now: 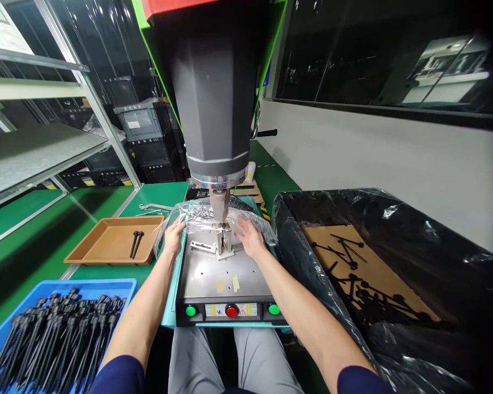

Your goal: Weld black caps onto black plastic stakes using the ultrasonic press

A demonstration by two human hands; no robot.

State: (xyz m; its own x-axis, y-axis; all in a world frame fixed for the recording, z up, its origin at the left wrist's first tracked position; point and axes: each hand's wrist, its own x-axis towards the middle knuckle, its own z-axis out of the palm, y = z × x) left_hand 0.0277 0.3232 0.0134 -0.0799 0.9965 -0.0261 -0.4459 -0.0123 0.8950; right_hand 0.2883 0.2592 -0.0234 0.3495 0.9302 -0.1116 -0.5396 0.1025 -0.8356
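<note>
A clear plastic bag holding small shiny parts lies behind the fixture on the press's metal base plate. My left hand is closed on the bag's left edge. At the bag's right side, my right hand has its fingers stretched out and apart, close to the plastic; whether they touch it I cannot tell. Between the hands, the press's metal horn points down at a small metal fixture. The horn hides part of the bag.
To the left, a brown tray carries two black bolt-like parts, with a blue bin of similar parts nearer. A black-lined box with loose black parts stands right. Green and red buttons line the press front.
</note>
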